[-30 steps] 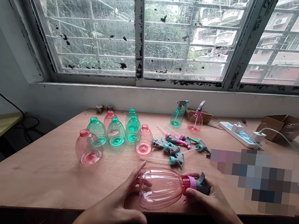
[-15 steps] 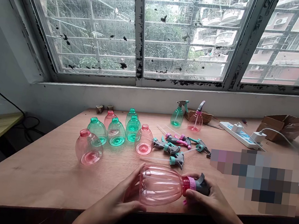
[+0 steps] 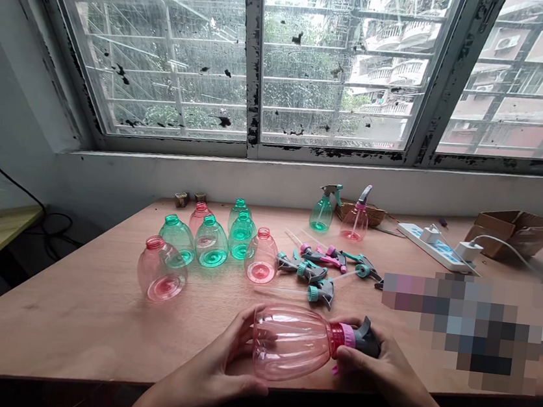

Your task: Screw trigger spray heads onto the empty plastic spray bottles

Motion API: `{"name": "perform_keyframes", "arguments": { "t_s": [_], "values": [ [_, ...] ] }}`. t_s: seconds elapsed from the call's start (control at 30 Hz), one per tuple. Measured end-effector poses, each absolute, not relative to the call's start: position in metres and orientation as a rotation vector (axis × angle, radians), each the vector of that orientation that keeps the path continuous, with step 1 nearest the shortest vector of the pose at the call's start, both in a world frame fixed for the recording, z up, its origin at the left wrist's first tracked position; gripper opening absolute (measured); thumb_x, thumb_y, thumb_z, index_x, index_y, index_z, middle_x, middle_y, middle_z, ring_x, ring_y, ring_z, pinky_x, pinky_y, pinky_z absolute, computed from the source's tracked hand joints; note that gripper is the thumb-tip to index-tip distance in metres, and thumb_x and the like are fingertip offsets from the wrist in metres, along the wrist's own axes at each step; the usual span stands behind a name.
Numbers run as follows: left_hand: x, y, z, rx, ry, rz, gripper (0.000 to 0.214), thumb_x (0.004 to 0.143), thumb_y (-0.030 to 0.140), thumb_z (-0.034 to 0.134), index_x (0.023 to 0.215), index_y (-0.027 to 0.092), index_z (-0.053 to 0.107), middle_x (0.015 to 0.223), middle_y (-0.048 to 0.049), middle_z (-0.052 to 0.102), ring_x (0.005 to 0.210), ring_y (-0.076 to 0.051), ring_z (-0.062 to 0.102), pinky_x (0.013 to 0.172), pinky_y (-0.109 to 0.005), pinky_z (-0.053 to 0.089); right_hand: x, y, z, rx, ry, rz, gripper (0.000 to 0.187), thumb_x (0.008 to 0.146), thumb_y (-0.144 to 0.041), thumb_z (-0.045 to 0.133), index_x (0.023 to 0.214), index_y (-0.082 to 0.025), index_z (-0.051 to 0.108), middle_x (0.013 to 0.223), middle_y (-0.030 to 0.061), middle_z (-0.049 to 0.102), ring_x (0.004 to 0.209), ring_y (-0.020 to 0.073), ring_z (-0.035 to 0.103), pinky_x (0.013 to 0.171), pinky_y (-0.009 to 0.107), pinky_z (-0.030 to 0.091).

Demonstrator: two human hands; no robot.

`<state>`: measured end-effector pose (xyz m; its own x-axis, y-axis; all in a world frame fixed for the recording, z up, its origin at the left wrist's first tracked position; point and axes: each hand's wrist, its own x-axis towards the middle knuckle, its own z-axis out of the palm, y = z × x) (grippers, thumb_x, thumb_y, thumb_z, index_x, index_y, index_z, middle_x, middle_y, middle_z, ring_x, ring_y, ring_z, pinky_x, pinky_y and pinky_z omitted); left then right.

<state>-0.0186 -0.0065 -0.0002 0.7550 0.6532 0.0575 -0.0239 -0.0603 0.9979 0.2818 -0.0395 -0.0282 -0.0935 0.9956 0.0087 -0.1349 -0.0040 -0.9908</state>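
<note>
A pink transparent spray bottle lies sideways between my hands near the table's front edge. My left hand cups its base end, thumb below and fingers partly hidden behind it. At the neck, my right hand is closed around the grey spray head with its pink collar, the thumb pressing near the collar. Beyond the bottle, loose spray heads in grey, teal and pink lie in a pile with thin tubes. Left of them, a pink bottle without a head stands upright.
Several open green bottles and pink bottles stand on the left of the wooden table. At the back are a green spray bottle, a pink one, a power strip and a cardboard box. A blurred patch covers the right.
The base end of the held bottle has dipped slightly towards me. My left thumb has shifted a little down and the fingers are slightly looser. The right hand's grip looks the same.
</note>
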Motion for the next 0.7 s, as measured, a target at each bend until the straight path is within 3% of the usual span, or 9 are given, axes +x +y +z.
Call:
{"name": "perform_keyframes", "arguments": {
  "t_s": [0.07,0.23,0.37,0.47,0.7],
  "values": [
    [-0.02,-0.006,-0.001,1.551,0.535,0.601,0.085,0.09,0.022,0.077,0.157,0.034,0.026,0.162,-0.0099,0.039,0.15,-0.032,0.035,0.123,-0.052,0.029,0.281,-0.04,-0.028,-1.064,-1.164,1.34,0.042,0.071,-0.038,0.09,0.101,-0.016,0.072,0.072,0.0017,0.078,0.059,0.0191,0.073,0.058,0.027,0.06],
    [-0.021,-0.006,-0.007,1.495,0.529,0.618,0.088,0.099,0.031,0.064,0.161,0.04,0.003,0.161,-0.009,0.04,0.147,-0.031,0.041,0.121,-0.052,0.033,0.281,-0.041,-0.027,-1.073,-1.145,1.34,0.043,0.07,-0.037,0.091,0.102,-0.016,0.071,0.07,0.0008,0.077,0.058,0.0194,0.074,0.058,0.028,0.062],
    [-0.022,-0.007,-0.008,1.545,0.566,0.6,0.102,0.093,0.025,0.072,0.161,0.038,-0.003,0.166,-0.0082,0.032,0.151,-0.03,0.034,0.125,-0.051,0.026,0.281,-0.041,-0.027,-1.067,-1.139,1.348,0.043,0.071,-0.036,0.091,0.102,-0.016,0.071,0.07,0.0002,0.077,0.059,0.018,0.073,0.058,0.026,0.06],
    [-0.021,-0.009,-0.004,1.558,0.627,0.602,0.106,0.087,0.023,0.079,0.161,0.035,0.004,0.168,-0.0086,0.028,0.153,-0.03,0.028,0.127,-0.05,0.02,0.282,-0.04,-0.028,-1.062,-1.146,1.348,0.042,0.071,-0.036,0.091,0.103,-0.015,0.071,0.072,0.0006,0.077,0.059,0.0172,0.073,0.059,0.024,0.059],
    [-0.016,-0.011,0.008,1.566,0.606,0.614,0.084,0.086,0.023,0.079,0.152,0.031,0.029,0.162,-0.0098,0.037,0.153,-0.032,0.029,0.126,-0.052,0.02,0.282,-0.04,-0.027,-1.072,-1.178,1.327,0.042,0.071,-0.036,0.09,0.103,-0.015,0.071,0.073,0.0015,0.076,0.059,0.0194,0.073,0.058,0.028,0.06]
  ]
}}
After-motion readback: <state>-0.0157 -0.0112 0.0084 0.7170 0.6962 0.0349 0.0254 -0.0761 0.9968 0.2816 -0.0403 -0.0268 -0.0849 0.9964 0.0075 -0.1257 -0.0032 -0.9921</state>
